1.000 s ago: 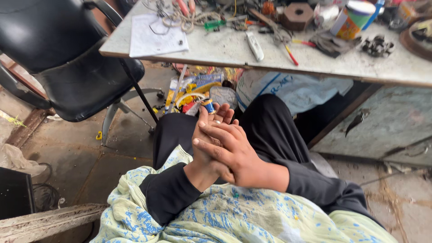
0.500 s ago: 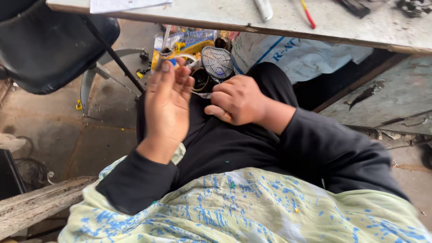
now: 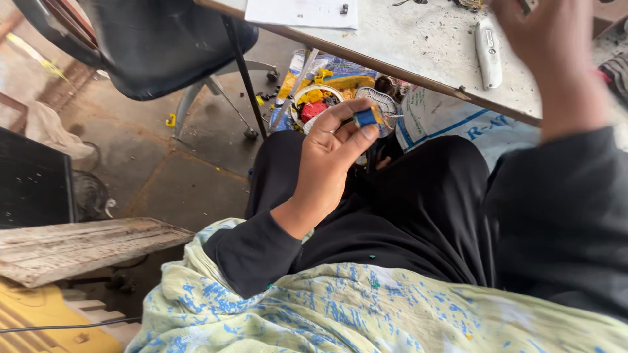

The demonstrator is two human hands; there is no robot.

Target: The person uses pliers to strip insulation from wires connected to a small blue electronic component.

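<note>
— Concrete floor (image 3: 163, 176) below me, worktop (image 3: 418, 46) running across the top. What's in hand?

— A small blue part (image 3: 366, 117), pinched between thumb and fingertips of my left hand (image 3: 330, 157), held above my lap just under the worktop's edge. Thin wires seem to trail off it, but I can't make them out clearly.

— And the other hand?

— My right hand (image 3: 549, 46) is raised over the worktop at the upper right. Its fingers run out of the picture, so I cannot tell whether it's closed or holding anything.

— What's around it?

— A white utility knife (image 3: 488, 52) lies on the worktop just beside that hand, and a sheet of paper (image 3: 302, 12) sits farther left. Under the worktop there's a heap of coloured packets (image 3: 320, 85) and a white sack (image 3: 445, 121). A black chair (image 3: 170, 46) stands to the left.
</note>
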